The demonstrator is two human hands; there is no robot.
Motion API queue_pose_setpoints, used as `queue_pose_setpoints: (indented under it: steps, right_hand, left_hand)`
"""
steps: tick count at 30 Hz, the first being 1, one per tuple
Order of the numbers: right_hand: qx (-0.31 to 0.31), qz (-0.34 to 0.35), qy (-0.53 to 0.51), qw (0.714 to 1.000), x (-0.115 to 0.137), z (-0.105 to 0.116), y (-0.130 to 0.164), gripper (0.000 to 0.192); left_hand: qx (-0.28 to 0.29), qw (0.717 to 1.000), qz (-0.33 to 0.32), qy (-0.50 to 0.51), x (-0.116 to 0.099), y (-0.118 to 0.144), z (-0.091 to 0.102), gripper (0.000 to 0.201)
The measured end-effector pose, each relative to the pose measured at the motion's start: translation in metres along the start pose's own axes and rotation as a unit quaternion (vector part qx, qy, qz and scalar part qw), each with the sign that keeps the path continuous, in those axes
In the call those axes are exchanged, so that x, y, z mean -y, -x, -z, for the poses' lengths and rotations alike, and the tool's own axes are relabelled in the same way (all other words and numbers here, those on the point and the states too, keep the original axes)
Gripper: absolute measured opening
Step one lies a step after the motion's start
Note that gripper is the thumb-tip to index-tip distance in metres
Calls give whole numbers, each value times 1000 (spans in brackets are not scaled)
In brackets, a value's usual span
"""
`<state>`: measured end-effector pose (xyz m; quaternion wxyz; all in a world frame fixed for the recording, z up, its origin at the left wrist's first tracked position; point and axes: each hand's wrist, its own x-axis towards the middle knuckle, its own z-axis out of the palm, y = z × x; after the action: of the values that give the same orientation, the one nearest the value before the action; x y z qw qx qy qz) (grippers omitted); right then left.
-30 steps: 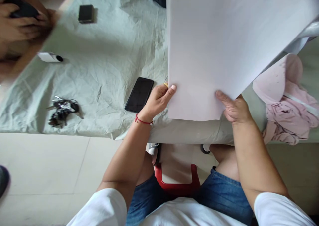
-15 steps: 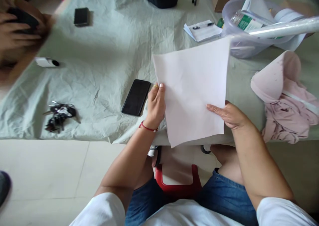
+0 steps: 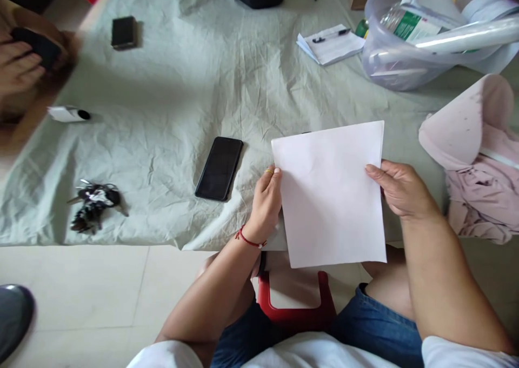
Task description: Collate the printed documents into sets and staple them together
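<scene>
a white sheet of paper [image 3: 330, 195] sits in the lower centre of the frame, held over the near edge of the table, its lower part hanging past the cloth above the person's lap. the left hand [image 3: 265, 203] grips the sheet's left edge, thumb on top and fingers curled behind, with a gold ring on one finger and a red thread at the wrist. the right hand [image 3: 399, 187] pinches the right edge, thumb on the upper face and fingers closed underneath. the sheet lies nearly flat, slightly turned.

just left of the left hand a black phone [image 3: 219, 168] lies face up on the wrinkled pale green cloth [image 3: 170, 103]. further left, near the cloth's edge, is a bunch of keys [image 3: 94, 199]. a notepad with a pen [image 3: 330, 42] lies in the upper centre, and beside it at upper right a clear plastic tub [image 3: 389, 60] holds rolls and a bottle. pink fabric [image 3: 482, 162] is heaped at the right edge. in the upper left another person's hand [image 3: 20, 68], blurred, holds something dark. a red stool [image 3: 298, 308] shows between the person's knees.
</scene>
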<state>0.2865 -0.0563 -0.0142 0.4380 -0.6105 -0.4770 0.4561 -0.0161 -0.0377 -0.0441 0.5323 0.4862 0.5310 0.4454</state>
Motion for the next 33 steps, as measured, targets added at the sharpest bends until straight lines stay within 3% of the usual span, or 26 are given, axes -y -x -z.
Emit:
queue_pose_setpoints:
  steps: [3, 5, 7, 9, 11, 13, 14, 16, 20, 24, 33]
  right_hand:
    - [59, -56, 2, 997, 1, 1, 1, 42]
    - [71, -68, 34, 995, -1, 3, -1, 44]
    - [0, -37, 87, 996, -4, 4, -3, 42]
    - [-122, 26, 152, 981, -2, 1, -4, 39]
    - [-200, 104, 229, 947, 6, -6, -3, 36]
    - [-236, 248, 297, 891, 19, -19, 0, 28]
    - [-237, 296, 325, 866, 25, -27, 2, 26]
    - [-213, 342, 357, 843, 35, -43, 5, 24]
    - [-134, 357, 399, 834, 41, -70, 9, 29]
    - [-62, 373, 412, 829, 36, -77, 11, 21]
    - [-85, 368, 400, 835, 35, -80, 15, 18]
  left_hand:
    - [-59, 996, 55, 27, -1, -4, -3, 42]
    - [-64, 996, 57, 32, -3, -4, -6, 39]
    - [-54, 996, 61, 37, -7, -1, -9, 38]
    - [-36, 996, 76, 40, -12, 5, -12, 37]
    - [-20, 995, 88, 37, -18, 12, -15, 37]
    - [21, 994, 107, 27, -25, 19, -17, 40]
    - [34, 993, 112, 16, -28, 22, -18, 41]
    - [54, 992, 110, -11, -32, 26, -19, 43]
    - [69, 994, 87, -22, -31, 26, -21, 48]
    - [104, 990, 96, -13, -28, 26, -21, 47]
    - [106, 991, 63, -46, -23, 27, -23, 44]
